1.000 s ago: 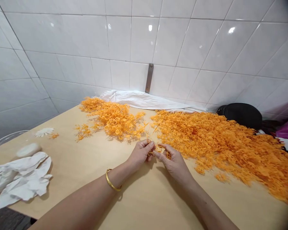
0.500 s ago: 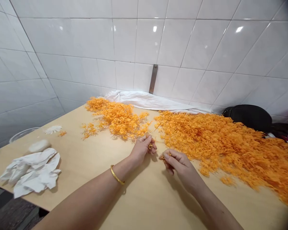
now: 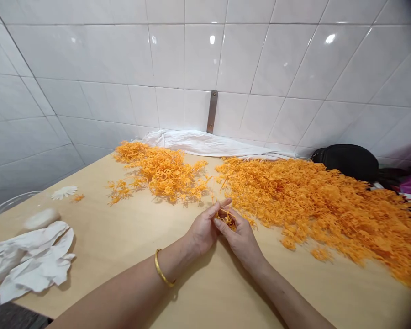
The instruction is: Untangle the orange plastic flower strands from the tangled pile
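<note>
Over the middle of the table, my left hand (image 3: 202,229) and my right hand (image 3: 240,238) meet. Between their fingers is a small orange plastic flower piece (image 3: 228,220) with thin curled parts, half hidden by the fingers. Both hands are closed around it, the right thumb pressed against its near side. A gold bangle (image 3: 162,268) circles my left wrist. Just beyond the hands lies a loose heap of similar orange pieces (image 3: 167,173). A much larger orange pile (image 3: 304,196) spreads to the right of them.
At the left lie a crumpled white cloth (image 3: 37,260), a smooth whitish lump (image 3: 43,218), a white petal-shaped piece (image 3: 64,192) and a clear round rim (image 3: 15,201). White fabric (image 3: 198,142) runs along the tiled wall. A black bag (image 3: 349,162) sits behind the large pile.
My hands were apart, each pinching small orange bits. They have come together around the orange piece, the right hand moving left. The view has shifted slightly right.
</note>
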`<state>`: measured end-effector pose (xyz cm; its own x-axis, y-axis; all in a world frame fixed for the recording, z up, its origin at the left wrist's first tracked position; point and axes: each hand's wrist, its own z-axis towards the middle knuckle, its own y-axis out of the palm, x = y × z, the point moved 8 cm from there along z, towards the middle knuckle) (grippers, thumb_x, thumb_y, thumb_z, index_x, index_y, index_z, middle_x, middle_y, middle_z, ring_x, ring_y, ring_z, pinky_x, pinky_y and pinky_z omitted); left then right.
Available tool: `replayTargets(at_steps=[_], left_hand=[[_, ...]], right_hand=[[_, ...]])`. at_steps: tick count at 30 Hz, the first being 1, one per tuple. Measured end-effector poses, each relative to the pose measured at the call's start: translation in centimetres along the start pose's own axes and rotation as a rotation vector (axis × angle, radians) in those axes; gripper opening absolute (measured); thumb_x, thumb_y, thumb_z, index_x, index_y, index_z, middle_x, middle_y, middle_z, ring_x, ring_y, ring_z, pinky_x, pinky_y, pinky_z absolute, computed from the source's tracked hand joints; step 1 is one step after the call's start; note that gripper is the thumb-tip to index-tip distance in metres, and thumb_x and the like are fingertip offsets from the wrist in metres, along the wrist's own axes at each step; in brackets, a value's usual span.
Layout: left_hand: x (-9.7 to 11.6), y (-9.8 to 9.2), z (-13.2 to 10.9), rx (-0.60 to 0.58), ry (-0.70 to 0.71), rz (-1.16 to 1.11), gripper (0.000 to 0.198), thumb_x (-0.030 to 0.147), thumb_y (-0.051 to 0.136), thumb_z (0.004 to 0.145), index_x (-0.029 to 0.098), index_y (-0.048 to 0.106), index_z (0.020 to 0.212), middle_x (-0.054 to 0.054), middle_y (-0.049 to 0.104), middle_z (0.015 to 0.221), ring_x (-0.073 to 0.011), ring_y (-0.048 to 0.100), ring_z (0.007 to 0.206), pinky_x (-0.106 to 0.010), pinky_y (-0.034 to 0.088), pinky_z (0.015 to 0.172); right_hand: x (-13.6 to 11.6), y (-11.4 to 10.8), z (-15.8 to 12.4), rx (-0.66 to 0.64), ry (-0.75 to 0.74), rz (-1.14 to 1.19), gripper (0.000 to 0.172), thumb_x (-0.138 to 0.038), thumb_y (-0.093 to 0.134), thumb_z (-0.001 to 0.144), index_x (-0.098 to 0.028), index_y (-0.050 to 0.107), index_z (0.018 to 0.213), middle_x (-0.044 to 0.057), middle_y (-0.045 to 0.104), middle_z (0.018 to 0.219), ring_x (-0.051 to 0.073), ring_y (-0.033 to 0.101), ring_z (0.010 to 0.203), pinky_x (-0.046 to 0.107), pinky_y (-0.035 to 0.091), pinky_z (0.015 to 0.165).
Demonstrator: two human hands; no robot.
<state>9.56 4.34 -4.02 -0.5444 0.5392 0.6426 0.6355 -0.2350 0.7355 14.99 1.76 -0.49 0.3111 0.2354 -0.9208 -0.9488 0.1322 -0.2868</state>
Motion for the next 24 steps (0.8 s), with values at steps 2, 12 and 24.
replayTargets(at_steps=[2, 12, 24], left_hand=[[-0.4, 0.4, -0.2, -0.004, -0.014, -0.004, 0.032, 0.030, 0.047, 0.078, 0.016, 0.058, 0.105, -0.007, 0.059, 0.099, -0.0146, 0.053, 0.092, -0.023, 0.039, 0.082], [0.6, -1.4, 0.1, 0.071, -0.017, -0.088, 0.018, 0.022, 0.048, 0.078, 0.012, 0.059, 0.087, -0.008, 0.061, 0.086, -0.0151, 0.057, 0.075, -0.026, 0.044, 0.064], [1.6, -2.3, 0.2, 0.199, 0.065, -0.175, 0.015, 0.017, 0.042, 0.083, 0.010, 0.054, 0.084, 0.001, 0.050, 0.048, -0.0086, 0.053, 0.050, -0.020, 0.046, 0.057]], right_hand=[[0.6, -0.1, -0.1, 0.019, 0.014, -0.019, 0.017, -0.028, 0.048, 0.078, -0.017, 0.056, 0.087, 0.003, 0.059, 0.080, 0.018, 0.054, 0.080, 0.029, 0.041, 0.072], [0.9, 0.1, 0.0, -0.016, 0.078, -0.021, 0.011, -0.026, 0.042, 0.080, -0.017, 0.049, 0.076, -0.001, 0.051, 0.066, 0.012, 0.048, 0.060, 0.024, 0.038, 0.055], [-1.3, 0.2, -0.1, -0.167, -0.127, -0.285, 0.013, -0.015, 0.037, 0.079, -0.018, 0.045, 0.070, -0.001, 0.050, 0.065, 0.011, 0.042, 0.058, 0.022, 0.030, 0.054]])
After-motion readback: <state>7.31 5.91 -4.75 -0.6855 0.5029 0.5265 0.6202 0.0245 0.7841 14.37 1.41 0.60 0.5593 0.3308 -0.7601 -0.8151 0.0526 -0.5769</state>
